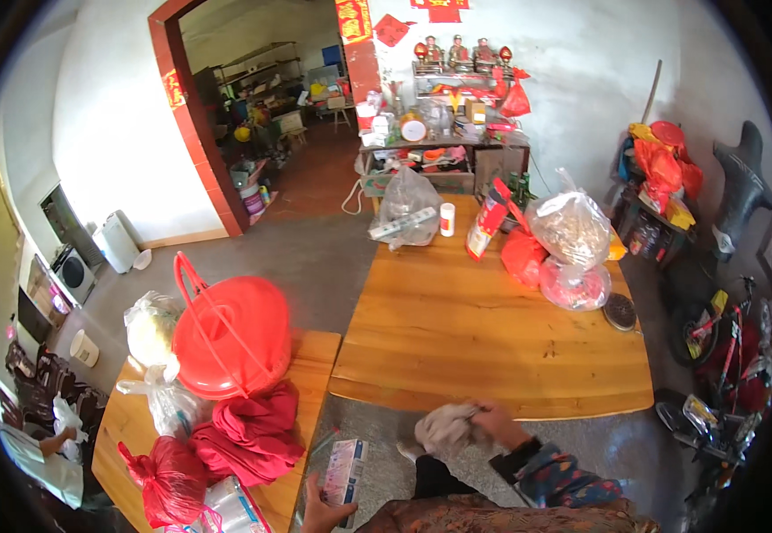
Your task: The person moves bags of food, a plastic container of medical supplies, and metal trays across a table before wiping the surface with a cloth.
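My left hand [324,511] is at the lower edge, closed round the bottom end of a small pale box [343,469] with pink and blue print. The box is in the gap between the two wooden tables. Farther right, my right hand [498,425] grips a crumpled grey-beige cloth [445,430], which hangs just off the near edge of the larger wooden table [484,355]. Part of the cloth lies under my fingers. On the smaller table [317,377], left of my left hand, rests a bunched dark red cloth [253,435].
The smaller table also bears a red lidded bucket [230,338], a red plastic bag [166,484] and clear bags [168,404]. Bags [569,233], a white bottle [447,219] and a round dark brush-like object [620,312] stand on the larger table. Another person [44,457] is at far left.
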The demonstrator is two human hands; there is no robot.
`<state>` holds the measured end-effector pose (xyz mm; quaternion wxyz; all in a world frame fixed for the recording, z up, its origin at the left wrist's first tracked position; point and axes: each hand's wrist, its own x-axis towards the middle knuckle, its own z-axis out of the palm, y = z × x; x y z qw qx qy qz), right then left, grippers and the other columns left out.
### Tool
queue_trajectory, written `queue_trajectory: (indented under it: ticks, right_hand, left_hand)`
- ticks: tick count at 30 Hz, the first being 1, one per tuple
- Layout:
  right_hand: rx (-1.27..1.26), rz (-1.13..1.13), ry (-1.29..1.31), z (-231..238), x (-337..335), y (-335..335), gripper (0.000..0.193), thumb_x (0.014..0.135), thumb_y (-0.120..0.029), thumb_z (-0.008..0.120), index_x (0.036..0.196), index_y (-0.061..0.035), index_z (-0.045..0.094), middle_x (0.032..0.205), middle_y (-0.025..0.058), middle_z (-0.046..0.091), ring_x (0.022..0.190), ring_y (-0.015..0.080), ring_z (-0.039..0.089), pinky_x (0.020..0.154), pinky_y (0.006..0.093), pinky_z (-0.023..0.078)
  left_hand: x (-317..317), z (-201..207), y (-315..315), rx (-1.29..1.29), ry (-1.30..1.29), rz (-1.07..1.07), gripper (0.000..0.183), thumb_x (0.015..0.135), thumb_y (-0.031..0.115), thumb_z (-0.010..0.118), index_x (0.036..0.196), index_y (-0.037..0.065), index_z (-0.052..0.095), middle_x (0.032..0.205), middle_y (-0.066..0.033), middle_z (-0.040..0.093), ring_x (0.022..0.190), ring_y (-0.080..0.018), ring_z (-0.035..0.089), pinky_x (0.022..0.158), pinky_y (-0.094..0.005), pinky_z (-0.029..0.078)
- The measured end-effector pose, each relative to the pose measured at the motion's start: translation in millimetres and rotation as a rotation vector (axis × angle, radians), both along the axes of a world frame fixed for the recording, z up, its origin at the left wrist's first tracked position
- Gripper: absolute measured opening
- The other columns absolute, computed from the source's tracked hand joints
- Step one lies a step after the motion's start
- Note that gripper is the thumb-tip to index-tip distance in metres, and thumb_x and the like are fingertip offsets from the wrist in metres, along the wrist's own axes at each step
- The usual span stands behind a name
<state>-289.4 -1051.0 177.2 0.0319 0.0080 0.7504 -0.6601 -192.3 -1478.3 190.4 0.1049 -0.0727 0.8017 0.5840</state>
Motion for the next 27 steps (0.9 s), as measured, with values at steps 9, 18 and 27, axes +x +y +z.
queue_trajectory:
  ticks: [9, 18, 27]
  right_hand:
    - [-0.111, -0.74, 0.172, 42.3, 53.5, 213.7, 0.027, 0.073, 0.0, 0.054, 0.099, 0.0007, 0.062, 0.089, 0.0035, 0.062, 0.082, 0.012, 0.058, 0.073, 0.0265, 0.049]
    - [1.116, -0.929, -0.108, -120.2, 98.5, 257.7, 0.047, 0.075, -0.009, 0.058, 0.121, -0.0008, 0.053, 0.124, 0.0241, 0.054, 0.116, 0.0449, 0.047, 0.098, 0.0493, 0.039]
    - [1.182, -0.727, 0.255, -99.9, 30.9, 192.6, 0.034, 0.077, -0.013, 0.065, 0.108, -0.0021, 0.057, 0.105, 0.0222, 0.061, 0.101, 0.0431, 0.056, 0.085, 0.0498, 0.045]
  left_hand:
    - [-33.8, 33.8, 18.1, -0.012, 0.086, -0.148, 0.112, 0.056, 0.012, 0.087, 0.142, 0.001, 0.016, 0.104, -0.0169, 0.056, 0.088, -0.021, 0.059, 0.073, -0.0332, 0.05]
    - [-1.5, 44.0, -1.6, -0.069, -0.087, -0.084, 0.114, 0.055, 0.014, 0.087, 0.143, 0.0, 0.015, 0.109, -0.0167, 0.05, 0.092, -0.0234, 0.056, 0.08, -0.0362, 0.049]
    - [-8.6, 30.5, -9.5, 0.068, -0.007, 0.046, 0.105, 0.06, 0.011, 0.081, 0.146, 0.003, 0.02, 0.109, -0.0145, 0.05, 0.094, -0.0208, 0.054, 0.082, -0.0316, 0.048]
